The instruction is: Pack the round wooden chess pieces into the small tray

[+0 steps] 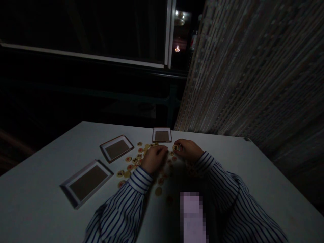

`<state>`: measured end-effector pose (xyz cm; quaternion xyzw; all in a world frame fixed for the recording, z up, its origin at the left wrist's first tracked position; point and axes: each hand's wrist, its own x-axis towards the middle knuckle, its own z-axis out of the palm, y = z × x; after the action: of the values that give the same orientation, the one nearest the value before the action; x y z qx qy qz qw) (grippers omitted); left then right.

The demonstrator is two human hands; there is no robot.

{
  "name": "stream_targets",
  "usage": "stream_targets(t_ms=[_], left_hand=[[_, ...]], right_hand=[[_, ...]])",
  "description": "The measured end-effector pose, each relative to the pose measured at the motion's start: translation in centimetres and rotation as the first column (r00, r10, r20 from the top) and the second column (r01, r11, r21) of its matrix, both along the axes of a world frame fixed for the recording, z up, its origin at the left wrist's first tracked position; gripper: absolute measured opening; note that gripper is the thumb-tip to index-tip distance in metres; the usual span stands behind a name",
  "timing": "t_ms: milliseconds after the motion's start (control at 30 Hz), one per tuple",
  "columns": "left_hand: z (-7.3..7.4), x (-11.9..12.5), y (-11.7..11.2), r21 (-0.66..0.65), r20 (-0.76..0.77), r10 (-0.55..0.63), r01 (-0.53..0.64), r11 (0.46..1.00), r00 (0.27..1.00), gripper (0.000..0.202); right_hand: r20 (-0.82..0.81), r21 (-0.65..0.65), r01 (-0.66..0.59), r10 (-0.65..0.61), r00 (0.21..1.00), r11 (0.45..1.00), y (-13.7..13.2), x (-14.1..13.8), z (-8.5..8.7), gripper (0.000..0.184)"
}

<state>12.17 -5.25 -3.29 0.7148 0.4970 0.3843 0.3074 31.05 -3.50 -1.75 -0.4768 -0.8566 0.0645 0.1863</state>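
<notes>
Over a scatter of round xiangqi pieces, my two hands work close together near the middle of the table. My right hand (188,150) pinches one xiangqi piece (175,147), its dark character facing up. My left hand (154,158) is closed just left of it, fingers curled with the tips hidden; what they hold, if anything, cannot be made out. Around and under the left hand lie many pale discs, some with red characters, such as this piece (128,159), others dark, like this piece (120,173). Shadow dims the pieces between my forearms.
A shallow box (88,182) lies at the left, with a second box (117,149) behind it and a third box (162,136) at the far edge. They rest on a white table (253,189). A string curtain (240,67) hangs behind right. A pixelated patch covers the lower middle.
</notes>
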Motion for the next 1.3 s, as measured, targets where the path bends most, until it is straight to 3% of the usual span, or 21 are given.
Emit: stream_targets(t_ms=[100,233,500,800,1100,1300], left_hand=[[0.5,1.7,-0.4,-0.104,0.152,-0.098,0.114,0.988,0.983,0.031],[1.0,3.3,-0.8,-0.272,0.292,-0.183,0.265,0.925,0.939,0.032],[1.5,6.1,-0.8,-0.424,0.456,-0.107,0.321,0.847,0.883,0.027],[1.1,8.3,-0.2,-0.490,0.560,-0.039,0.368,0.790,0.828,0.028],[0.8,8.7,0.1,-0.463,0.551,-0.044,0.349,0.814,0.833,0.032],[0.5,8.7,0.4,-0.440,0.576,-0.025,0.336,0.833,0.817,0.032]], right_hand=[[-0.116,0.071,-0.008,0.016,0.993,0.997,-1.8,0.8,-0.1,0.029],[-0.141,0.137,0.009,0.011,0.990,0.991,-3.2,2.1,-0.2,0.031],[-0.192,0.085,0.087,-0.070,0.979,0.993,-4.4,4.2,0.0,0.025],[-0.354,0.034,0.136,-0.115,0.928,0.990,-4.1,6.5,-0.9,0.028],[-0.536,-0.048,0.097,-0.108,0.837,0.994,-4.0,6.7,-1.0,0.024],[-0.593,-0.117,0.145,-0.186,0.784,0.983,-4.1,6.1,-1.4,0.022]])
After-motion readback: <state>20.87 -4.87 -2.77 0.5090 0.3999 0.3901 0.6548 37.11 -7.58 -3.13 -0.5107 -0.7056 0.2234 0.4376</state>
